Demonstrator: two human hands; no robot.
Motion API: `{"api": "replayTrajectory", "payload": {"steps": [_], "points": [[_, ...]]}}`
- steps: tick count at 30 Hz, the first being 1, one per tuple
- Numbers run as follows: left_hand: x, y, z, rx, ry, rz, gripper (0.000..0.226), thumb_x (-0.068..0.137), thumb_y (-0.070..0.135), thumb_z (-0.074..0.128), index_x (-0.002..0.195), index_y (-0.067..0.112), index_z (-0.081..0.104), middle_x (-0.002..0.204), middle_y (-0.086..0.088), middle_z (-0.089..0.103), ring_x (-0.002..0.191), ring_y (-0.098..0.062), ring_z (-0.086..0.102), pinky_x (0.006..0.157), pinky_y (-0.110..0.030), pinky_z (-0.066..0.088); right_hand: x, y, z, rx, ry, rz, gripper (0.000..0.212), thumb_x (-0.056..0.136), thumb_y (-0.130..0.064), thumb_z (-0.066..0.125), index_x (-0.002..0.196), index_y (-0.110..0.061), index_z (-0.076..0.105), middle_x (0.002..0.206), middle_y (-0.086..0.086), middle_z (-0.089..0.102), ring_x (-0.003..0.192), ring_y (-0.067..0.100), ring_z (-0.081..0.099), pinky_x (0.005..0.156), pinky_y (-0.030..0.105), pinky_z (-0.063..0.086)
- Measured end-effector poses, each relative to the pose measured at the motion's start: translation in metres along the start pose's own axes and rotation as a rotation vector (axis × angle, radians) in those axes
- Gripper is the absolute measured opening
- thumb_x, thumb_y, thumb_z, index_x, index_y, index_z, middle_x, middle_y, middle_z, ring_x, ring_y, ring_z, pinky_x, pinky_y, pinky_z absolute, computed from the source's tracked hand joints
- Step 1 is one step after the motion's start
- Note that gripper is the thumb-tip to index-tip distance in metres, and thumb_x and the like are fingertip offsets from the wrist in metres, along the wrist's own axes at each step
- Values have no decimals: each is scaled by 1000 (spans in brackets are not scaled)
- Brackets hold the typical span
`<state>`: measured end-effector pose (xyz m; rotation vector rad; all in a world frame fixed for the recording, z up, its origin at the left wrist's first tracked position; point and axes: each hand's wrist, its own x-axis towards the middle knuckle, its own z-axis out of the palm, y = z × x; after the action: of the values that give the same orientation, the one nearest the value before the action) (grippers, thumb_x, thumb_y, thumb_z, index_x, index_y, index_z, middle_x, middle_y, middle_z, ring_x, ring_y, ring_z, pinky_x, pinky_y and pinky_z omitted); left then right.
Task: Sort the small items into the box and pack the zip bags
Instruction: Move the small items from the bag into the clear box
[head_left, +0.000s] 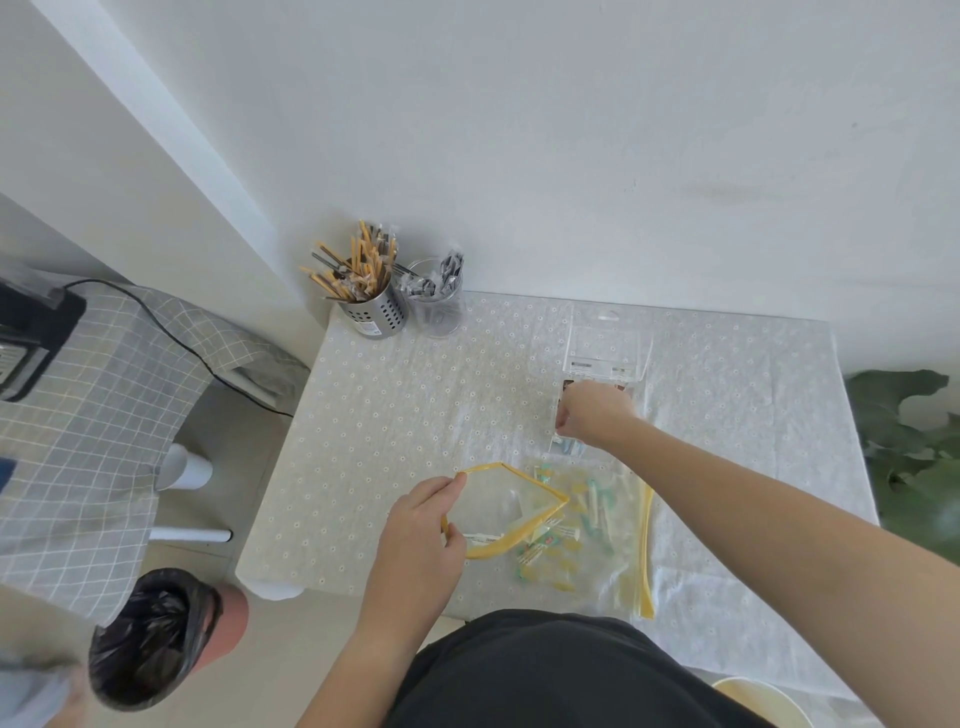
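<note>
Single view only, head-worn, wide-angle. It looks steeply down and forward from above the person's dark-clad torso, which fills the bottom edge. The table (727, 405) with its dotted cloth sits mid-frame, close below the lens, its far edge against a white wall that takes the whole upper half. Straight lines bow toward the edges. Left of the table the floor shows, with a lined bin (156, 634) at lower left; right of the table, green leaves (904, 447) at the frame edge.
</note>
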<state>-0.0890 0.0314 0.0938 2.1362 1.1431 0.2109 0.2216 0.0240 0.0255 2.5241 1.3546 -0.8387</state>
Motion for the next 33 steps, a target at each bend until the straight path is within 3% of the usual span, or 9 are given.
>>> {"api": "replayTrajectory", "payload": {"steps": [3,7,11,12,13,15,18,28,33], "points": [[1,1,0,-9,-4,9,61,92,-4,59,146,23,61,138,19,58,128,-5,54,104,-33,53,3,2,1,15,-26,-1,17,82,-19,67,84,-31,79,86,-13,70,75,19,69,56,25,48],[3,2,1,-10,-15,9,61,92,-4,59,147,23,60,137,20,57,127,-5,53,104,-32,53,4,2,4,40,-30,16,14,74,-14,62,68,-20,73,64,-10,51,55,16,48,46,19,38],[3,0,1,-4,-25,3,61,92,-3,59,147,24,60,138,20,57,128,-6,53,104,-33,53,0,4,8,81,-24,4,19,74,-14,61,57,-21,61,59,-5,43,51,18,40,45,19,33],[3,-1,1,-3,-26,2,61,92,-3,60,147,24,60,138,20,57,128,-5,52,104,-33,53,1,6,10,97,-6,12,15,75,-16,61,60,-19,66,57,-3,47,51,21,44,45,19,34],[3,-1,1,-1,-26,2,61,92,-3,60,147,24,60,138,20,56,129,-5,52,104,-33,53,3,8,13,110,12,16,13,76,-18,63,70,-19,75,61,0,58,53,23,56,45,20,37],[3,0,2,2,-28,2,61,92,-3,60,147,24,60,137,22,55,129,-5,52,105,-33,53,3,10,12,117,25,7,16,82,-27,69,92,-28,81,87,-6,76,81,22,74,52,24,47],[3,1,2,6,-37,2,60,93,-2,60,147,24,60,135,23,54,128,-6,52,105,-33,53,2,10,9,115,30,-15,19,89,-41,73,106,-38,79,107,-17,74,98,15,71,66,27,53],[4,-1,7,10,-53,3,60,93,-2,60,146,25,61,137,21,57,127,-6,53,104,-32,53,-8,10,10,126,75,-7,12,91,-37,68,87,-41,79,86,-17,74,77,12,70,51,22,47],[4,1,7,-4,-57,-4,60,94,-1,59,147,26,60,137,22,56,127,-7,54,105,-31,53,-8,10,13,104,98,10,19,89,-31,60,82,-30,78,79,-9,74,69,16,70,54,27,56]]}}
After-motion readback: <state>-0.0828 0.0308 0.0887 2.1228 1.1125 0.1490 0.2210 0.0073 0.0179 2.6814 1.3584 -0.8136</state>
